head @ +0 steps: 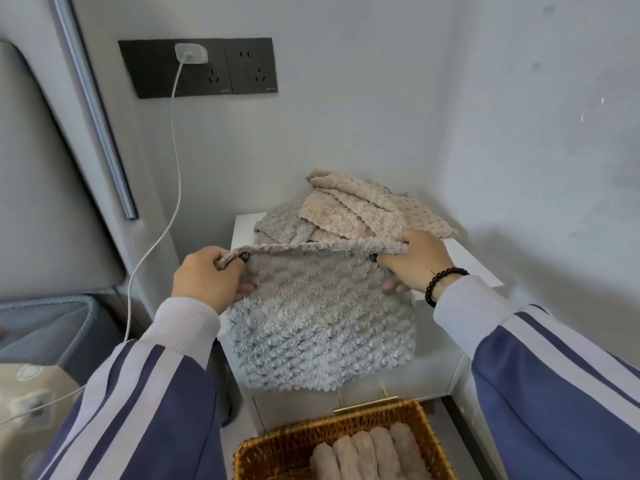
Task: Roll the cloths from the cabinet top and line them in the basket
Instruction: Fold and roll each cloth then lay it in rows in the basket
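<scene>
Cloth-rolling is seen under way at a white cabinet top set in a wall corner, where a fluffy grey-blue square cloth is held up by its top edge, its lower part hanging over the cabinet front. The cloth's left corner is pinched by the left hand, with the fingers curled round the rolled-over hem; the right corner is gripped the same way by the right hand, on whose wrist a dark beaded bracelet is worn. Both hands are held level and well apart, knuckles up, so that the fabric is stretched flat between them; both forearms are covered by blue sleeves with pale stripes.

The step in hand is judged to be the start of a roll: the top hem appears to be turned over once, and the rest of the cloth hangs loose. For the next move, an even turning of both corners together would be called for, so that a tight, straight roll is formed.

Behind the held cloth, a loose heap of beige and grey textured cloths is left on the worktop, not yet rolled. Below, a brown woven wicker basket is seen, in which several pale rolled cloths are lined side by side, so the task is judged partly done.
</scene>
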